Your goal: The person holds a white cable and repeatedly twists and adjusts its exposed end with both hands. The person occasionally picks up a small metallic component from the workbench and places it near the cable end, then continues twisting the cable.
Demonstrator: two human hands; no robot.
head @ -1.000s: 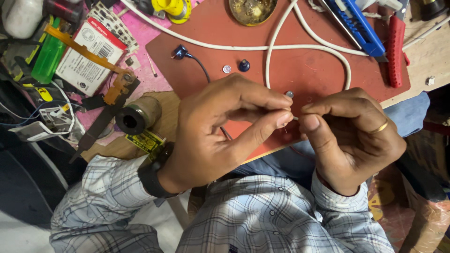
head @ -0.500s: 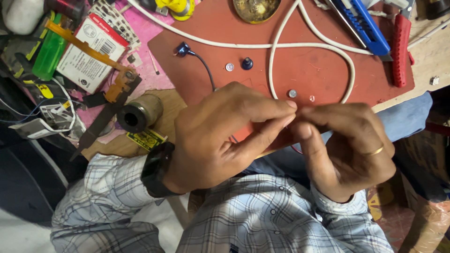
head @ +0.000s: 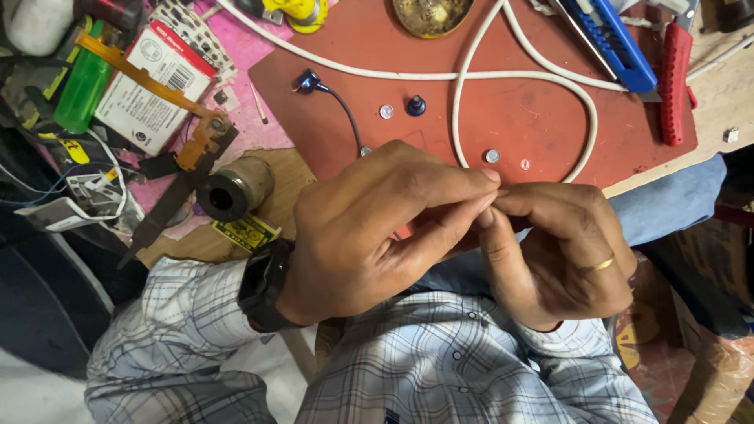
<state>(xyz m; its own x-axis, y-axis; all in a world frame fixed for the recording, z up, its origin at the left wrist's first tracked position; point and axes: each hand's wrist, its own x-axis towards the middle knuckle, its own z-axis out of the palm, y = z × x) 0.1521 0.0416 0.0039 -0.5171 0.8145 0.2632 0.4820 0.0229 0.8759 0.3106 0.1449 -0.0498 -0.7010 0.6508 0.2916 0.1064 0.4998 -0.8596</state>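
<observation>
From my feed both hands are bunched together over the near edge of the red board (head: 550, 118): the left hand (head: 377, 228) has thumb and forefinger pinched shut, tips meeting the right hand (head: 561, 251), which is curled closed with a gold ring on one finger. Whatever they're pinching is too small to make out (honestly can't tell what it is), but it sits right between the fingertips (head: 488, 179). Just beyond the knuckles a white cable (head: 463, 94) loops across the board, with a couple of small round silvery bits (head: 492, 156) beside it. A dark cylindrical roll (head: 232, 188) lies off to the left, near the black watch (head: 263, 283).
</observation>
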